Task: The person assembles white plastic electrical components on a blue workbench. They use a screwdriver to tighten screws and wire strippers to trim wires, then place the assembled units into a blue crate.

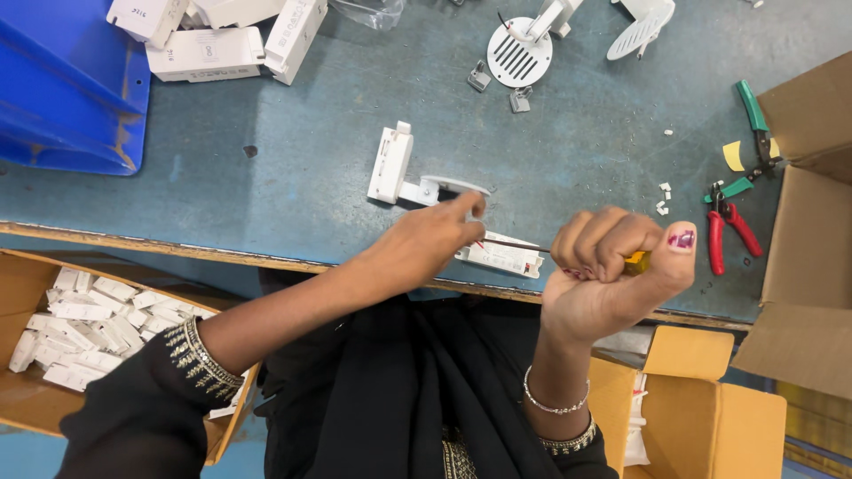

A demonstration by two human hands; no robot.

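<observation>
Left hand pressing white module, right hand gripping screwdriver

The tabletop is matt grey-blue, scuffed, with a worn wooden edge. The white housing and round vented cover look like smooth matt plastic. The screwdriver has a thin metal shaft. The 2 boxes are plain brown cardboard.

Open brown cartons right, lower left — white labelled boxes top-left.
</observation>
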